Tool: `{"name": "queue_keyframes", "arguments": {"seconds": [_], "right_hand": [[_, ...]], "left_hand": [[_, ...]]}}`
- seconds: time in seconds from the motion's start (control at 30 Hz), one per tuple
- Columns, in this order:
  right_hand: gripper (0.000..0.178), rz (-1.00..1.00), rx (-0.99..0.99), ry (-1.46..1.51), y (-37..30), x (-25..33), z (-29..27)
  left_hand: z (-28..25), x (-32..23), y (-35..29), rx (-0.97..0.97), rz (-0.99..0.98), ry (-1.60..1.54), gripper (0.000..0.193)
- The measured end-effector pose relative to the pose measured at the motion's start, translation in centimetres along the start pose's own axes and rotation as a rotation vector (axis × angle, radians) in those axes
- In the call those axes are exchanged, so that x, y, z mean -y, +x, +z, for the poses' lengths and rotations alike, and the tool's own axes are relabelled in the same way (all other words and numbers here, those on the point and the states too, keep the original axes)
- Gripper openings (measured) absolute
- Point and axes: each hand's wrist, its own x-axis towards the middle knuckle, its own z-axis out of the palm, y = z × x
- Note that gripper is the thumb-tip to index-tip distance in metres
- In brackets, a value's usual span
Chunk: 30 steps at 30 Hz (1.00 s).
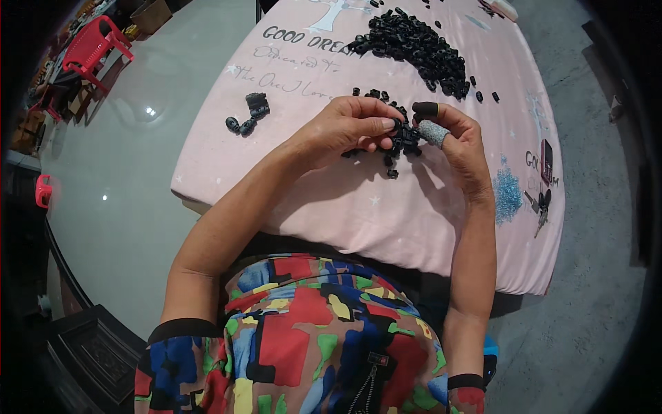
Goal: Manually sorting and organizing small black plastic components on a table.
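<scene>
My left hand (348,130) is closed, its thumb and index finger pinching a small black plastic part (396,127) above the pink cloth. Close by on the right, my right hand (460,141) has its fingers curled, with a black finger cover (426,108) on one finger and a grey wrap (434,133) on the thumb. The thumb tip reaches the black part; anything between these fingers is too small to make out. Beneath and behind both hands lies a small cluster of black plastic parts (392,174), partly hidden by them.
A large heap of black parts (420,52) covers the table's far side. Several bigger black pieces (256,105) lie left on the pink cloth (310,207). At right are small blue pieces (507,193), a dark red rectangular object (547,161) and a small tool (543,207). A red chair (96,48) stands far left.
</scene>
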Motion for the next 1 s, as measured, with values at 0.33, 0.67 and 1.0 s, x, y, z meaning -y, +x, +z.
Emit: {"name": "queue_keyframes", "arguments": {"seconds": [0.33,0.67,1.0], "right_hand": [[0.033,-0.057,0.063,-0.109,-0.3,-0.3,1.8],[0.018,-0.007,-0.044,0.021,-0.1,0.1,1.7],[0.018,-0.025,-0.022,0.009,0.2,-0.6,1.1]], "left_hand": [[-0.1,0.4,0.0,-0.048,-0.005,-0.026,0.025],[0.1,0.2,0.1,-0.026,0.022,0.042,0.023],[0.3,0.6,0.1,-0.056,0.081,0.103,0.023]]}}
